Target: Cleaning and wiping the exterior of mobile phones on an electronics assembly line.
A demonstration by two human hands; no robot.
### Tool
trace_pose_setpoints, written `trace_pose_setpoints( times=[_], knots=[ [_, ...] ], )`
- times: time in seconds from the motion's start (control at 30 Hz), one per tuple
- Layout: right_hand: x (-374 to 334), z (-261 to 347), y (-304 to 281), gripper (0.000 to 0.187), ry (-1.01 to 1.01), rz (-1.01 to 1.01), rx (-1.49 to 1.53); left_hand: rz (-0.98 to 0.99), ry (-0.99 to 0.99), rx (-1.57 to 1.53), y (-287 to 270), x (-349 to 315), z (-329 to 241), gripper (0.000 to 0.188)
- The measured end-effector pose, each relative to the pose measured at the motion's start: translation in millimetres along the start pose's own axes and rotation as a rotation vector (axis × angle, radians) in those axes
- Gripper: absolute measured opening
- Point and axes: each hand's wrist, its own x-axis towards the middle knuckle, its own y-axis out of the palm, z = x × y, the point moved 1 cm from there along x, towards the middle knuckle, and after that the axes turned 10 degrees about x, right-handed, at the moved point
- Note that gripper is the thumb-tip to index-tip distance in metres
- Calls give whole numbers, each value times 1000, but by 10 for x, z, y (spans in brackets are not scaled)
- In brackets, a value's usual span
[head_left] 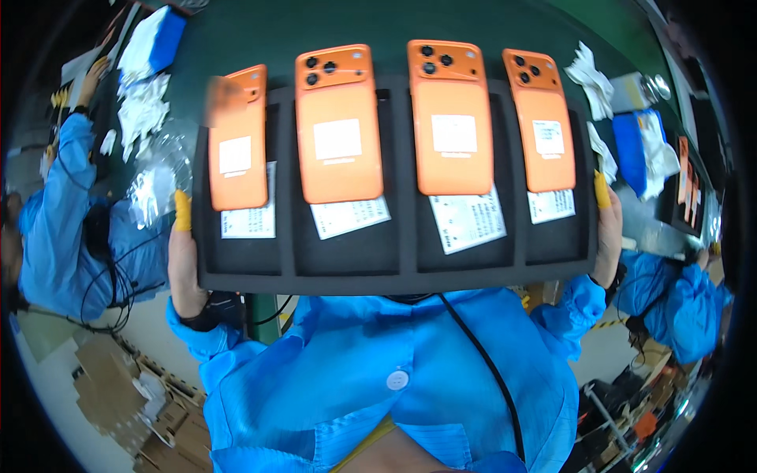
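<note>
One tray (402, 284) here, four phones (339, 185) across it, four stickers (454, 134) on show, four slips (471, 226) inside it, two hands (183, 272), one at either end, and two co-workers (59, 225), one beyond each side!

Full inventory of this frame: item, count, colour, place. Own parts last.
Tray: 1, black, centre
Phones: 4, orange, in a row on tray, backs up
Labels: 4, white, one per phone back
Paper slips: 4, white, jutting from under phones
Table: 1, green, beyond tray
Packs: 2, blue and white, upper left, right
Crumpled tissues: several, white, both sides
Plastic bag: count unclear, clear, left
Farther phones: count unclear, orange, far right
Co-workers: 2, blue clothing, left and right edges
Cardboard: several pieces, brown, lower left
Clutter: count unclear, mixed, lower right
Finger covers: 2, yellow, on thumbs
Coat: 1, blue, lower centre
Left hand, right hand: 2, bare, gripping tray's sides
</note>
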Motion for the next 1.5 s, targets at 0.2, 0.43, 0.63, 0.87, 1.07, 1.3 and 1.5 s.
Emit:
trace_pose_setpoints(
  times=[0.2,0.43,0.63,0.87,1.07,1.3,1.5],
  knots=[
    [16,-8,-62,34,51,-77,4,0,23,-125,61,82,103,47],
    [56,-57,-178,39,34,-160,-153,-69,82,-123,125,22,171,50],
    [97,-57,-356,40,12,-121,-156,39,234,-70,230,17,215,51],
    [99,-47,-287,32,-56,-118,-225,13,384,275,213,64,241,60],
    [90,-103,-315,31,-190,-33,-371,-27,403,266,219,33,288,75],
    [18,-105,-295,31,-231,-65,-395,10,428,270,239,52,330,74],
    [-17,-81,-238,30,-218,-113,-381,9,312,226,241,23,276,76]
  ],
)
